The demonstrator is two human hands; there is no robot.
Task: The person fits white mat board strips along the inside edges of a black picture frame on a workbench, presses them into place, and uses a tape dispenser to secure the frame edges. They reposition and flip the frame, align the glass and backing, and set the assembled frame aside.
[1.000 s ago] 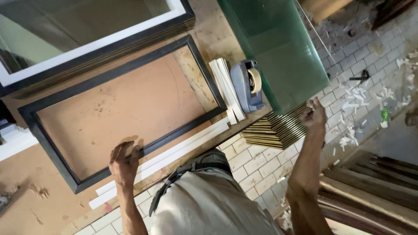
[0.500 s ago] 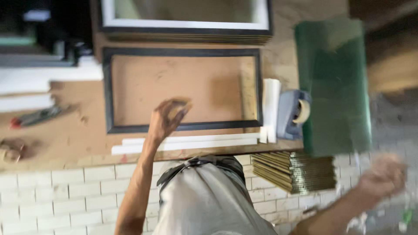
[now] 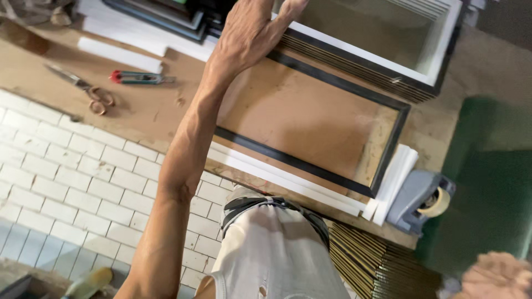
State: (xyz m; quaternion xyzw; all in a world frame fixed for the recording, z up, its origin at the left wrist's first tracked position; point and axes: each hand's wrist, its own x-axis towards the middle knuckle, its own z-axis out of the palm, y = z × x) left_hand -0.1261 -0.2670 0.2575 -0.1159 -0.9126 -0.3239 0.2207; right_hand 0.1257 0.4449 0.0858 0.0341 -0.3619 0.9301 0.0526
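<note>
My left hand [image 3: 252, 27] reaches far across the workbench, fingers stretched out flat, and rests at the near left corner of a white-rimmed frame [image 3: 382, 61] that lies on a stack of dark frames. Just below the hand lies a black frame with a brown backing board [image 3: 310, 119], face down on the bench. My right hand [image 3: 496, 274] is low at the bottom right, blurred, beside a stack of thin gold-edged mouldings [image 3: 377, 266] under the bench edge. I cannot make out its fingers.
White strips [image 3: 288, 177] lie along the black frame's near edge. A grey tape dispenser [image 3: 421, 199] stands at its right end, beside a green glass sheet [image 3: 487, 177]. Scissors [image 3: 83, 91] and a red-and-green utility knife [image 3: 138, 77] lie to the left. White tiles [image 3: 66, 177] cover the bench front.
My left hand has lifted off the bench edge and stretched forward over the black frame to the stacked frames behind. My right hand has dropped lower to the right. The view has swung.
</note>
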